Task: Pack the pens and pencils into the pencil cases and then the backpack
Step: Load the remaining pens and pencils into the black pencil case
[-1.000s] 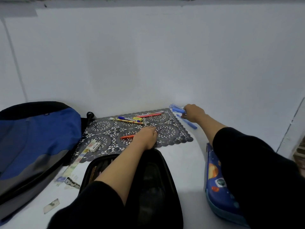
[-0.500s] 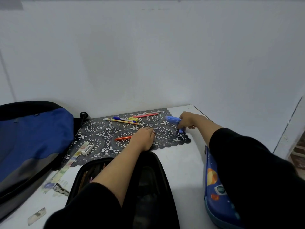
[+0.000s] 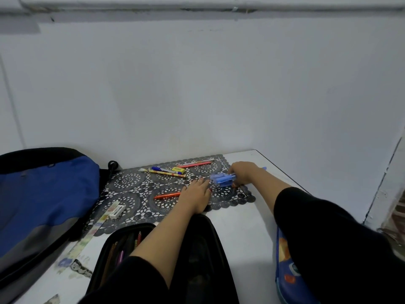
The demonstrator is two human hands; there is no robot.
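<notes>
My right hand (image 3: pixel 242 172) grips a bundle of blue pens (image 3: pixel 222 179) just above the black lace mat (image 3: pixel 131 189). My left hand (image 3: pixel 196 197) lies flat on the mat, fingers stretched toward the bundle, over one end of an orange pencil (image 3: pixel 166 195). An open black pencil case (image 3: pixel 122 244) sits under my left forearm, with several pencils inside. A blue space-print pencil case (image 3: pixel 285 266) lies under my right arm. The blue and black backpack (image 3: pixel 41 198) lies at the left.
At the mat's far edge lie a patterned pencil (image 3: pixel 166 172), a blue pen (image 3: pixel 160 169), a yellow eraser (image 3: pixel 178 170) and red pencils (image 3: pixel 194 164). A white eraser (image 3: pixel 117 211) and a ruler (image 3: pixel 87 235) lie left. The white wall stands close behind; the table edge runs at the right.
My right hand picked up the blue pens at the table's far right corner and brought them left over the mat toward my left hand. My left hand stayed on the mat.
</notes>
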